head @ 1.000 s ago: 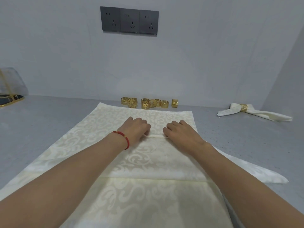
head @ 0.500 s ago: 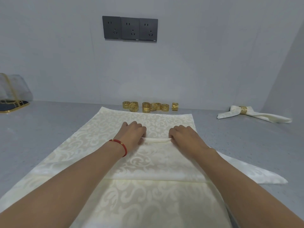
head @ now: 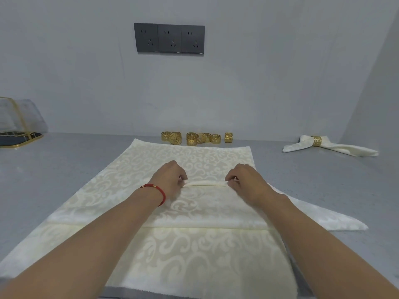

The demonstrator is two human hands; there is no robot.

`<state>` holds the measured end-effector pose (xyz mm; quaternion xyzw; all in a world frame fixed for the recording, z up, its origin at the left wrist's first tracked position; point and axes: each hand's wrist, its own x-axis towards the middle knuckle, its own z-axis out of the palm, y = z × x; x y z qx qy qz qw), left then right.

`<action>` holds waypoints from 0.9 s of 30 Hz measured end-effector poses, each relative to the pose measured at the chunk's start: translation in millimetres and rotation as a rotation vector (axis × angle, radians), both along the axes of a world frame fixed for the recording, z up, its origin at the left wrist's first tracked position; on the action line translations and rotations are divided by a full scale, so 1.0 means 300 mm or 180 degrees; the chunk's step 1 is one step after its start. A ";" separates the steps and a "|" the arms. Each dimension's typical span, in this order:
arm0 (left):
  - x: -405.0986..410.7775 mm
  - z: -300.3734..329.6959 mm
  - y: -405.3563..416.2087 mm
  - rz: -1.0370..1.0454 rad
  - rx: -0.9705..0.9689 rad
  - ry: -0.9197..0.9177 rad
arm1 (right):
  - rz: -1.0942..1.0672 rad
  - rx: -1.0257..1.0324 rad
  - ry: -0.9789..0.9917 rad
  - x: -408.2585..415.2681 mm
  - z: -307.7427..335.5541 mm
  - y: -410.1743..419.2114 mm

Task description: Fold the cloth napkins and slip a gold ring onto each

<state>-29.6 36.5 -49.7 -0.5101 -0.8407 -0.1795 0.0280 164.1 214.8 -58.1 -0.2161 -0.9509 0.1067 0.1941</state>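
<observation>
Both hands pinch the same raised pleat in the cream damask cloth napkin [head: 133, 173] with a pale scroll pattern: the left hand [head: 170, 178], its wrist circled by a thin red cord bracelet [head: 155, 192], has its grip closed on the left end of the ridge, and the right hand [head: 244, 180] has its grip closed on the right end, fingers curled down over the fold. The pleat runs straight across between the two hands, lifted a little off the flat cloth.

The napkin lies spread on the grey table [head: 54, 169], reaching from the near edge almost to the far wall. A second crease crosses it nearer the person, under the forearms, and one pointed corner sticks out to the right.

Just beyond the napkin's far edge, a row of gold cut-out napkin rings [head: 191, 138] sits against the wall, some touching, some tipped on one another. Well off to the right lies a finished white folded napkin [head: 336, 147] with a gold ring [head: 316, 140] around its middle.

On the far left of the table stands a gold-framed glass tray [head: 19, 137]. A dark grey triple wall socket [head: 169, 38] is mounted above the rings.
</observation>
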 end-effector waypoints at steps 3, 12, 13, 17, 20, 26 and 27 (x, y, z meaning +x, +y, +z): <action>0.018 0.012 -0.016 -0.0099 -0.0186 0.0938 | 0.0014 0.1260 -0.0355 0.013 0.011 -0.021; 0.046 0.013 -0.072 -0.0458 -0.0425 0.0986 | 0.0428 0.1196 -0.0671 0.059 0.022 -0.035; 0.041 0.017 -0.078 -0.0310 -0.0223 0.0597 | 0.0374 0.0802 -0.0489 0.062 0.017 -0.026; 0.038 0.016 -0.076 0.0021 0.0129 -0.0272 | 0.0054 0.0461 -0.0346 0.064 -0.013 -0.010; 0.049 0.012 -0.071 -0.0072 -0.0101 0.0391 | 0.0183 0.0954 -0.0346 0.082 -0.009 -0.028; 0.087 0.025 -0.118 -0.0513 -0.0620 0.1814 | 0.0570 0.1835 -0.0580 0.109 0.014 -0.090; 0.085 0.026 -0.127 -0.0660 -0.0694 0.1772 | 0.0672 0.1916 -0.0643 0.115 0.022 -0.096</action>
